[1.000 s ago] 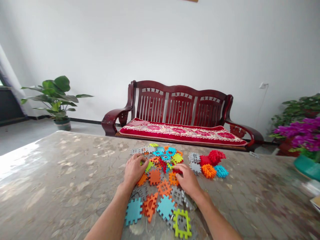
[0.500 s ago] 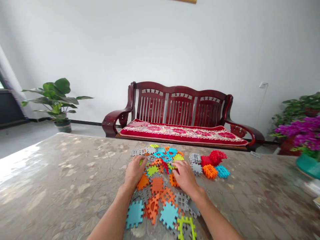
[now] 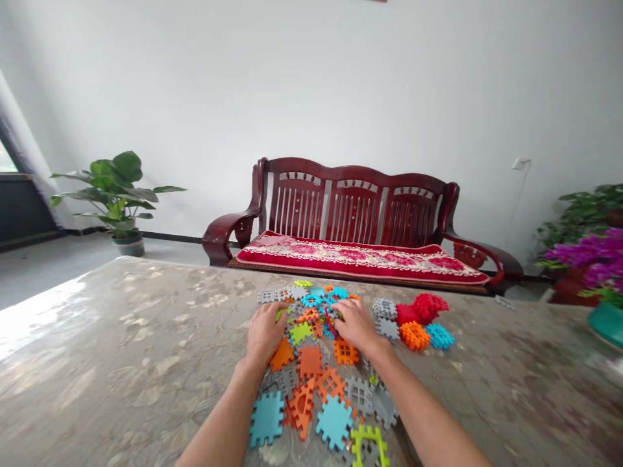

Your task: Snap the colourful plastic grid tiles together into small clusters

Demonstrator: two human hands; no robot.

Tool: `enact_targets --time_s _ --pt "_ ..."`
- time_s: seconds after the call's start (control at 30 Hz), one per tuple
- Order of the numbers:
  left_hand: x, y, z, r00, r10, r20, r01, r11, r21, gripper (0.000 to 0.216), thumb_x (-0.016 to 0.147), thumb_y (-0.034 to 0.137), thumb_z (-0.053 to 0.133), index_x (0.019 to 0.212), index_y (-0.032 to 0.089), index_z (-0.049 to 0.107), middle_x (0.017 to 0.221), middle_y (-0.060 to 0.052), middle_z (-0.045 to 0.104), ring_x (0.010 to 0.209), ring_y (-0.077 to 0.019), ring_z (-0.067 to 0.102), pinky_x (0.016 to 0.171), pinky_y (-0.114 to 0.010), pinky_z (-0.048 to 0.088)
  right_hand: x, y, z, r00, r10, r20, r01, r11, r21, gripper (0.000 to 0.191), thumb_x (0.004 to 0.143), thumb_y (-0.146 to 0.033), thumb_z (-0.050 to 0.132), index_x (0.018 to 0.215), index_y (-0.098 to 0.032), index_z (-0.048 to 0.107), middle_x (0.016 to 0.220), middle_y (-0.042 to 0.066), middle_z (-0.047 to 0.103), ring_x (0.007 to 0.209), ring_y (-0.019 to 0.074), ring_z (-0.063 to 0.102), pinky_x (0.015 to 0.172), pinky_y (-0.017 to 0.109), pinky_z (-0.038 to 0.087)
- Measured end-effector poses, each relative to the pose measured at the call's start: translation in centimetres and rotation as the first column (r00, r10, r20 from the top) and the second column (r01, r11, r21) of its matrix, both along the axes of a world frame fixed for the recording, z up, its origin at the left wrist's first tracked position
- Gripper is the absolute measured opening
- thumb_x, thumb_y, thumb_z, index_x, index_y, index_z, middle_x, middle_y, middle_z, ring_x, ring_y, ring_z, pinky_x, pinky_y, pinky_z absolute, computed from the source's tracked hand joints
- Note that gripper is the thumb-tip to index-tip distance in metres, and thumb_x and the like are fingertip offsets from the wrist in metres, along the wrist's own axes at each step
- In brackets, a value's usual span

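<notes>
Many toothed plastic interlocking tiles lie in a loose spread on the table, among them an orange tile (image 3: 310, 361), a light-blue tile (image 3: 333, 421) and a yellow-green frame tile (image 3: 368, 446). At the left side of the spread, my left hand (image 3: 265, 331) has its fingers curled around a small yellow-green tile (image 3: 281, 314), mostly covered by the hand. Across from it, my right hand (image 3: 357, 324) pinches a red tile (image 3: 329, 323), tilted up and seen nearly edge-on. An orange window tile (image 3: 345, 352) lies just below the right hand.
Right of the spread sit grouped pieces: grey tiles (image 3: 385, 309), a red cluster (image 3: 428, 307), an orange stack (image 3: 415, 335) and a blue stack (image 3: 440, 336). A flower pot (image 3: 607, 324) stands at the table's right. Beyond the table (image 3: 121, 363) is a wooden bench (image 3: 350, 201).
The red tile has gone from lying flatter among the others to standing nearly edge-on at my right fingers. My left hand keeps its place by the yellow-green tile. The view has shifted slightly.
</notes>
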State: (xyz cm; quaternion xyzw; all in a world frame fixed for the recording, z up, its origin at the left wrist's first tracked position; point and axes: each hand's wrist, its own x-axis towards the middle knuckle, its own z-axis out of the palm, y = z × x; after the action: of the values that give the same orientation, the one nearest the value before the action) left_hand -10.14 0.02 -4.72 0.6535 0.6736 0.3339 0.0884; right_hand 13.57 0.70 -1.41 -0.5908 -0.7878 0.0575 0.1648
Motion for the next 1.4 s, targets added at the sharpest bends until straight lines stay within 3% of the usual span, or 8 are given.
enact_targets --time_s 0.2,0.6,0.87,1.03,1.4 --pt "0.0 0.0 0.1 1.000 -0.017 0.018 0.017 1.000 -0.001 0.029 0.088 0.030 0.045 0.105 0.022 0.068 0.113 -0.006 0.069 0.108 -0.0223 0.060 0.099 -0.036 0.042 -0.2 0.8 0.1 1.000 0.017 -0.006 -0.017 1.000 -0.026 0.049 0.078 -0.022 0.054 0.127 -0.022 0.058 0.129 0.006 0.061 0.119 0.0239 0.049 0.099 0.034 0.035" --pt "0.1 -0.1 0.3 1.000 -0.014 0.014 0.014 1.000 -0.008 0.030 0.088 0.030 0.045 0.106 0.022 0.068 0.114 -0.006 0.068 0.109 -0.0227 0.060 0.099 -0.036 0.041 -0.5 0.8 1.0 0.997 0.001 0.080 0.001 1.000 -0.017 0.046 0.077 -0.038 0.062 0.120 -0.020 0.063 0.113 0.011 0.064 0.110 0.0273 0.050 0.094 0.037 0.038" --pt "0.0 -0.1 0.3 1.000 -0.016 0.021 0.016 1.000 -0.012 0.030 0.088 0.030 0.044 0.105 0.023 0.068 0.112 -0.006 0.069 0.108 -0.0222 0.060 0.099 -0.036 0.041 -1.2 0.7 0.4 0.996 0.047 0.076 -0.049 0.998 0.026 0.042 0.083 -0.024 0.054 0.124 -0.021 0.059 0.123 0.007 0.064 0.114 0.0232 0.053 0.099 0.034 0.036" --pt "0.0 0.0 0.2 0.999 -0.021 0.025 0.022 1.000 -0.020 0.030 0.088 0.030 0.044 0.105 0.022 0.068 0.113 -0.007 0.069 0.109 -0.0223 0.060 0.099 -0.035 0.041 -1.4 0.7 0.1 0.996 0.049 0.073 -0.053 0.997 0.048 0.051 0.081 -0.013 0.049 0.131 -0.019 0.053 0.127 0.010 0.062 0.114 0.0225 0.057 0.098 0.033 0.040" --pt "0.0 -0.1 0.2 1.000 -0.014 0.016 0.014 1.000 0.000 0.029 0.087 0.029 0.046 0.105 0.023 0.068 0.111 -0.006 0.069 0.106 -0.0217 0.061 0.098 -0.035 0.042 -1.1 0.1 0.3 0.994 0.030 0.104 -0.046 0.986 0.158 0.044 0.092 -0.016 0.040 0.134 -0.023 0.052 0.119 0.009 0.067 0.107 0.0221 0.060 0.095 0.033 0.041"
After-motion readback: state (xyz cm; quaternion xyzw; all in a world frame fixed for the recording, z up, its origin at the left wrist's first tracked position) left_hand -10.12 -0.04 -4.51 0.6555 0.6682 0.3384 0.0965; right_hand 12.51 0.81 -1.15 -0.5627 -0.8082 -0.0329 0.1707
